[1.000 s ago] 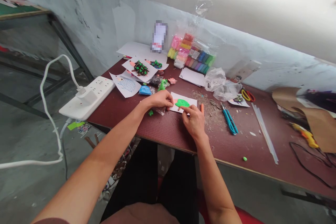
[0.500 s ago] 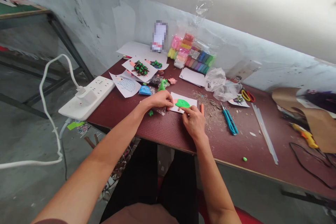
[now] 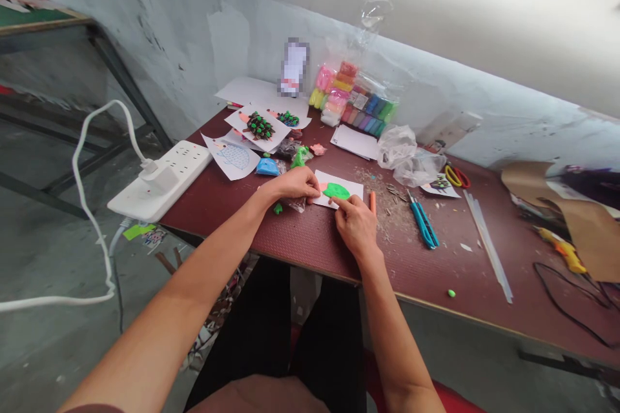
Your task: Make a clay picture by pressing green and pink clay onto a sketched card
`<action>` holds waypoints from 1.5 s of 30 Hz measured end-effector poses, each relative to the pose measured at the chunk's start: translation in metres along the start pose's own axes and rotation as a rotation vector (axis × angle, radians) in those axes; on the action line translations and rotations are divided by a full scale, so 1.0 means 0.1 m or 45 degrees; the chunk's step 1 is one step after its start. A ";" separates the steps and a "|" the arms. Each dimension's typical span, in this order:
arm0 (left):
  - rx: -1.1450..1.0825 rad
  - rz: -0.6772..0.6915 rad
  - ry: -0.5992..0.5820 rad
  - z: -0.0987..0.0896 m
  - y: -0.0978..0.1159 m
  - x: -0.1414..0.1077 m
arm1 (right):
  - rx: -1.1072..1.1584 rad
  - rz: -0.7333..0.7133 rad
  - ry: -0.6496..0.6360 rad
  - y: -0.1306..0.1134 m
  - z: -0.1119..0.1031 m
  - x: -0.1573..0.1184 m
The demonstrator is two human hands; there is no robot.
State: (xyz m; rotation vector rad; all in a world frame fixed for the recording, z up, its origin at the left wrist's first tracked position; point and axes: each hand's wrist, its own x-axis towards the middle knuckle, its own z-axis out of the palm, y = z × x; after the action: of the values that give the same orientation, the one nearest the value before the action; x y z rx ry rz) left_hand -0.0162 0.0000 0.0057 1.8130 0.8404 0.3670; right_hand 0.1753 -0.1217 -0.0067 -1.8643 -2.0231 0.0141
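On the table lies a white paper card [image 3: 356, 189] with a flattened patch of green modelling clay [image 3: 336, 190] on it and pink clay at its left end. My left hand [image 3: 299, 184] pinches the card's left edge by the pink clay, thumb and finger closed. From the right, my right hand [image 3: 356, 226] reaches in, its index finger stretched out against the lower edge of the green clay. Its other fingers are partly curled, with nothing visible in them. A small green clay lump [image 3: 278, 208] and a crumpled clear wrapper [image 3: 296, 204] lie under my left wrist.
Packs of coloured clay [image 3: 358, 100] lean at the wall. Finished hedgehog cards [image 3: 259, 126] lie back left, beside a blue clay pack [image 3: 267, 166]. Right are an orange stick [image 3: 372, 202], a teal-handled tool [image 3: 423, 222], scissors [image 3: 456, 176] and a glue gun [image 3: 564, 250]. A power strip [image 3: 159, 181] sits left.
My right hand has shifted very slightly left along the lower edge of the green clay. My left hand stays in place at the card.
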 end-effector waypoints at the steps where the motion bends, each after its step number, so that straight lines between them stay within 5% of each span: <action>1: -0.012 -0.008 0.000 0.00 0.00 0.00 | -0.002 0.002 -0.007 0.00 0.01 0.00; 10: -0.409 0.027 -0.068 -0.04 0.14 -0.14 | 0.346 0.081 0.280 0.04 0.02 0.02; 17: -0.526 0.038 -0.145 0.00 0.19 -0.19 | 0.754 0.168 0.185 -0.04 -0.02 0.09; 32: -0.475 0.072 -0.296 -0.01 0.18 -0.16 | 0.665 0.142 0.169 -0.10 -0.07 0.11; 45: -0.548 0.065 -0.075 0.01 0.17 -0.15 | 0.615 0.003 0.233 -0.20 -0.16 0.19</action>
State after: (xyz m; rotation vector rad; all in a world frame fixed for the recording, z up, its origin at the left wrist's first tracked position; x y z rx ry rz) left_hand -0.0198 -0.0145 0.0230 1.4383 0.6189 0.4847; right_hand 0.1606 -0.1099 0.0189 -1.5039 -1.7056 0.2953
